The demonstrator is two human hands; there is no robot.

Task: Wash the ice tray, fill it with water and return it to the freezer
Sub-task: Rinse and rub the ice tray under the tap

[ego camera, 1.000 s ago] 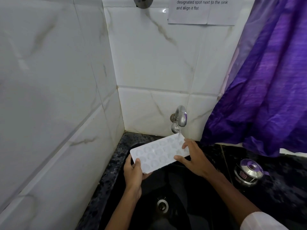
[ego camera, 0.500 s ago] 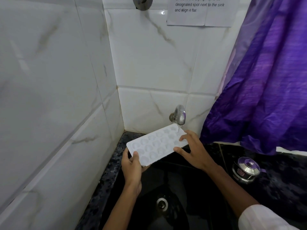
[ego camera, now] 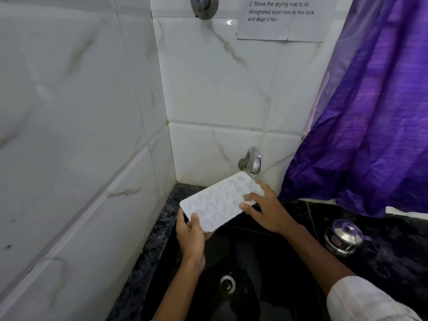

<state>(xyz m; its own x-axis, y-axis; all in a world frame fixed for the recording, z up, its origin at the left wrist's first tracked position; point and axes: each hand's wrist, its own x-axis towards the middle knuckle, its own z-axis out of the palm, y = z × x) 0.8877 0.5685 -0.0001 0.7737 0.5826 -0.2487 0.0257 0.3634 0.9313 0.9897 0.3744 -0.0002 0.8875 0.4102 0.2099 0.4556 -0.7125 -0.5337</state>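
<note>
White ice tray (ego camera: 217, 202) held tilted over black sink (ego camera: 273, 258), far end under running tap (ego camera: 253, 161). Left hand (ego camera: 191, 237) grips near corner, thumb on top, fingers beneath. Right hand (ego camera: 268, 209) holds far end, thumb at edge, fingers spread over top. Steel pot (ego camera: 344, 236) on counter (ego camera: 393, 256), right.

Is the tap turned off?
No, a thin stream of water runs from the tap onto the far end of the tray.
</note>
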